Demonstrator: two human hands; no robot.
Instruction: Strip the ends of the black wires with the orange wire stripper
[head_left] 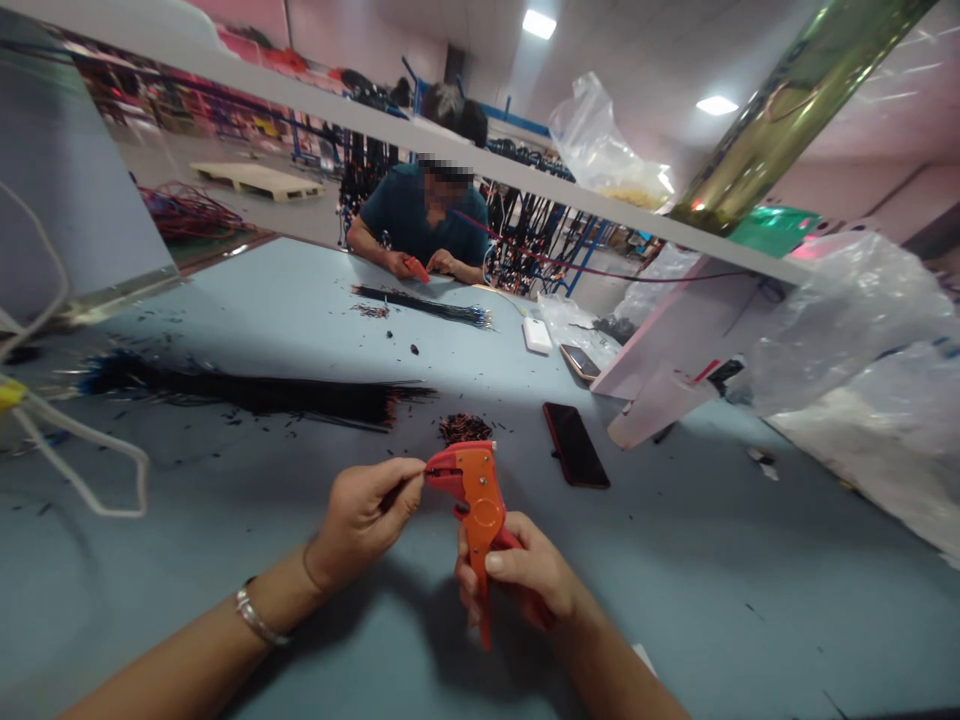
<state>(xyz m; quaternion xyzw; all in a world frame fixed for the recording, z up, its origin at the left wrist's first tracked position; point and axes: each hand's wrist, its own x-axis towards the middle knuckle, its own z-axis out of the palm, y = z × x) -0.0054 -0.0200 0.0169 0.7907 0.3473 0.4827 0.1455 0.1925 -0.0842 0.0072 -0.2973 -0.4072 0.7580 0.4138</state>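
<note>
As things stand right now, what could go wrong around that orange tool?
The left hand has its fingertips right at the jaws of the orange tool, so a squeeze by the right hand could nip them. The scrap pile lies just beyond the tool's head; a forward nudge might scatter it.

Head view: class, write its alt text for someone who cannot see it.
A right hand grips an orange and red plier-like tool while the left hand pinches at its jaws, over a blue-grey table. Black wires and a dark phone lie beyond; across, another person holds a red tool.
</note>
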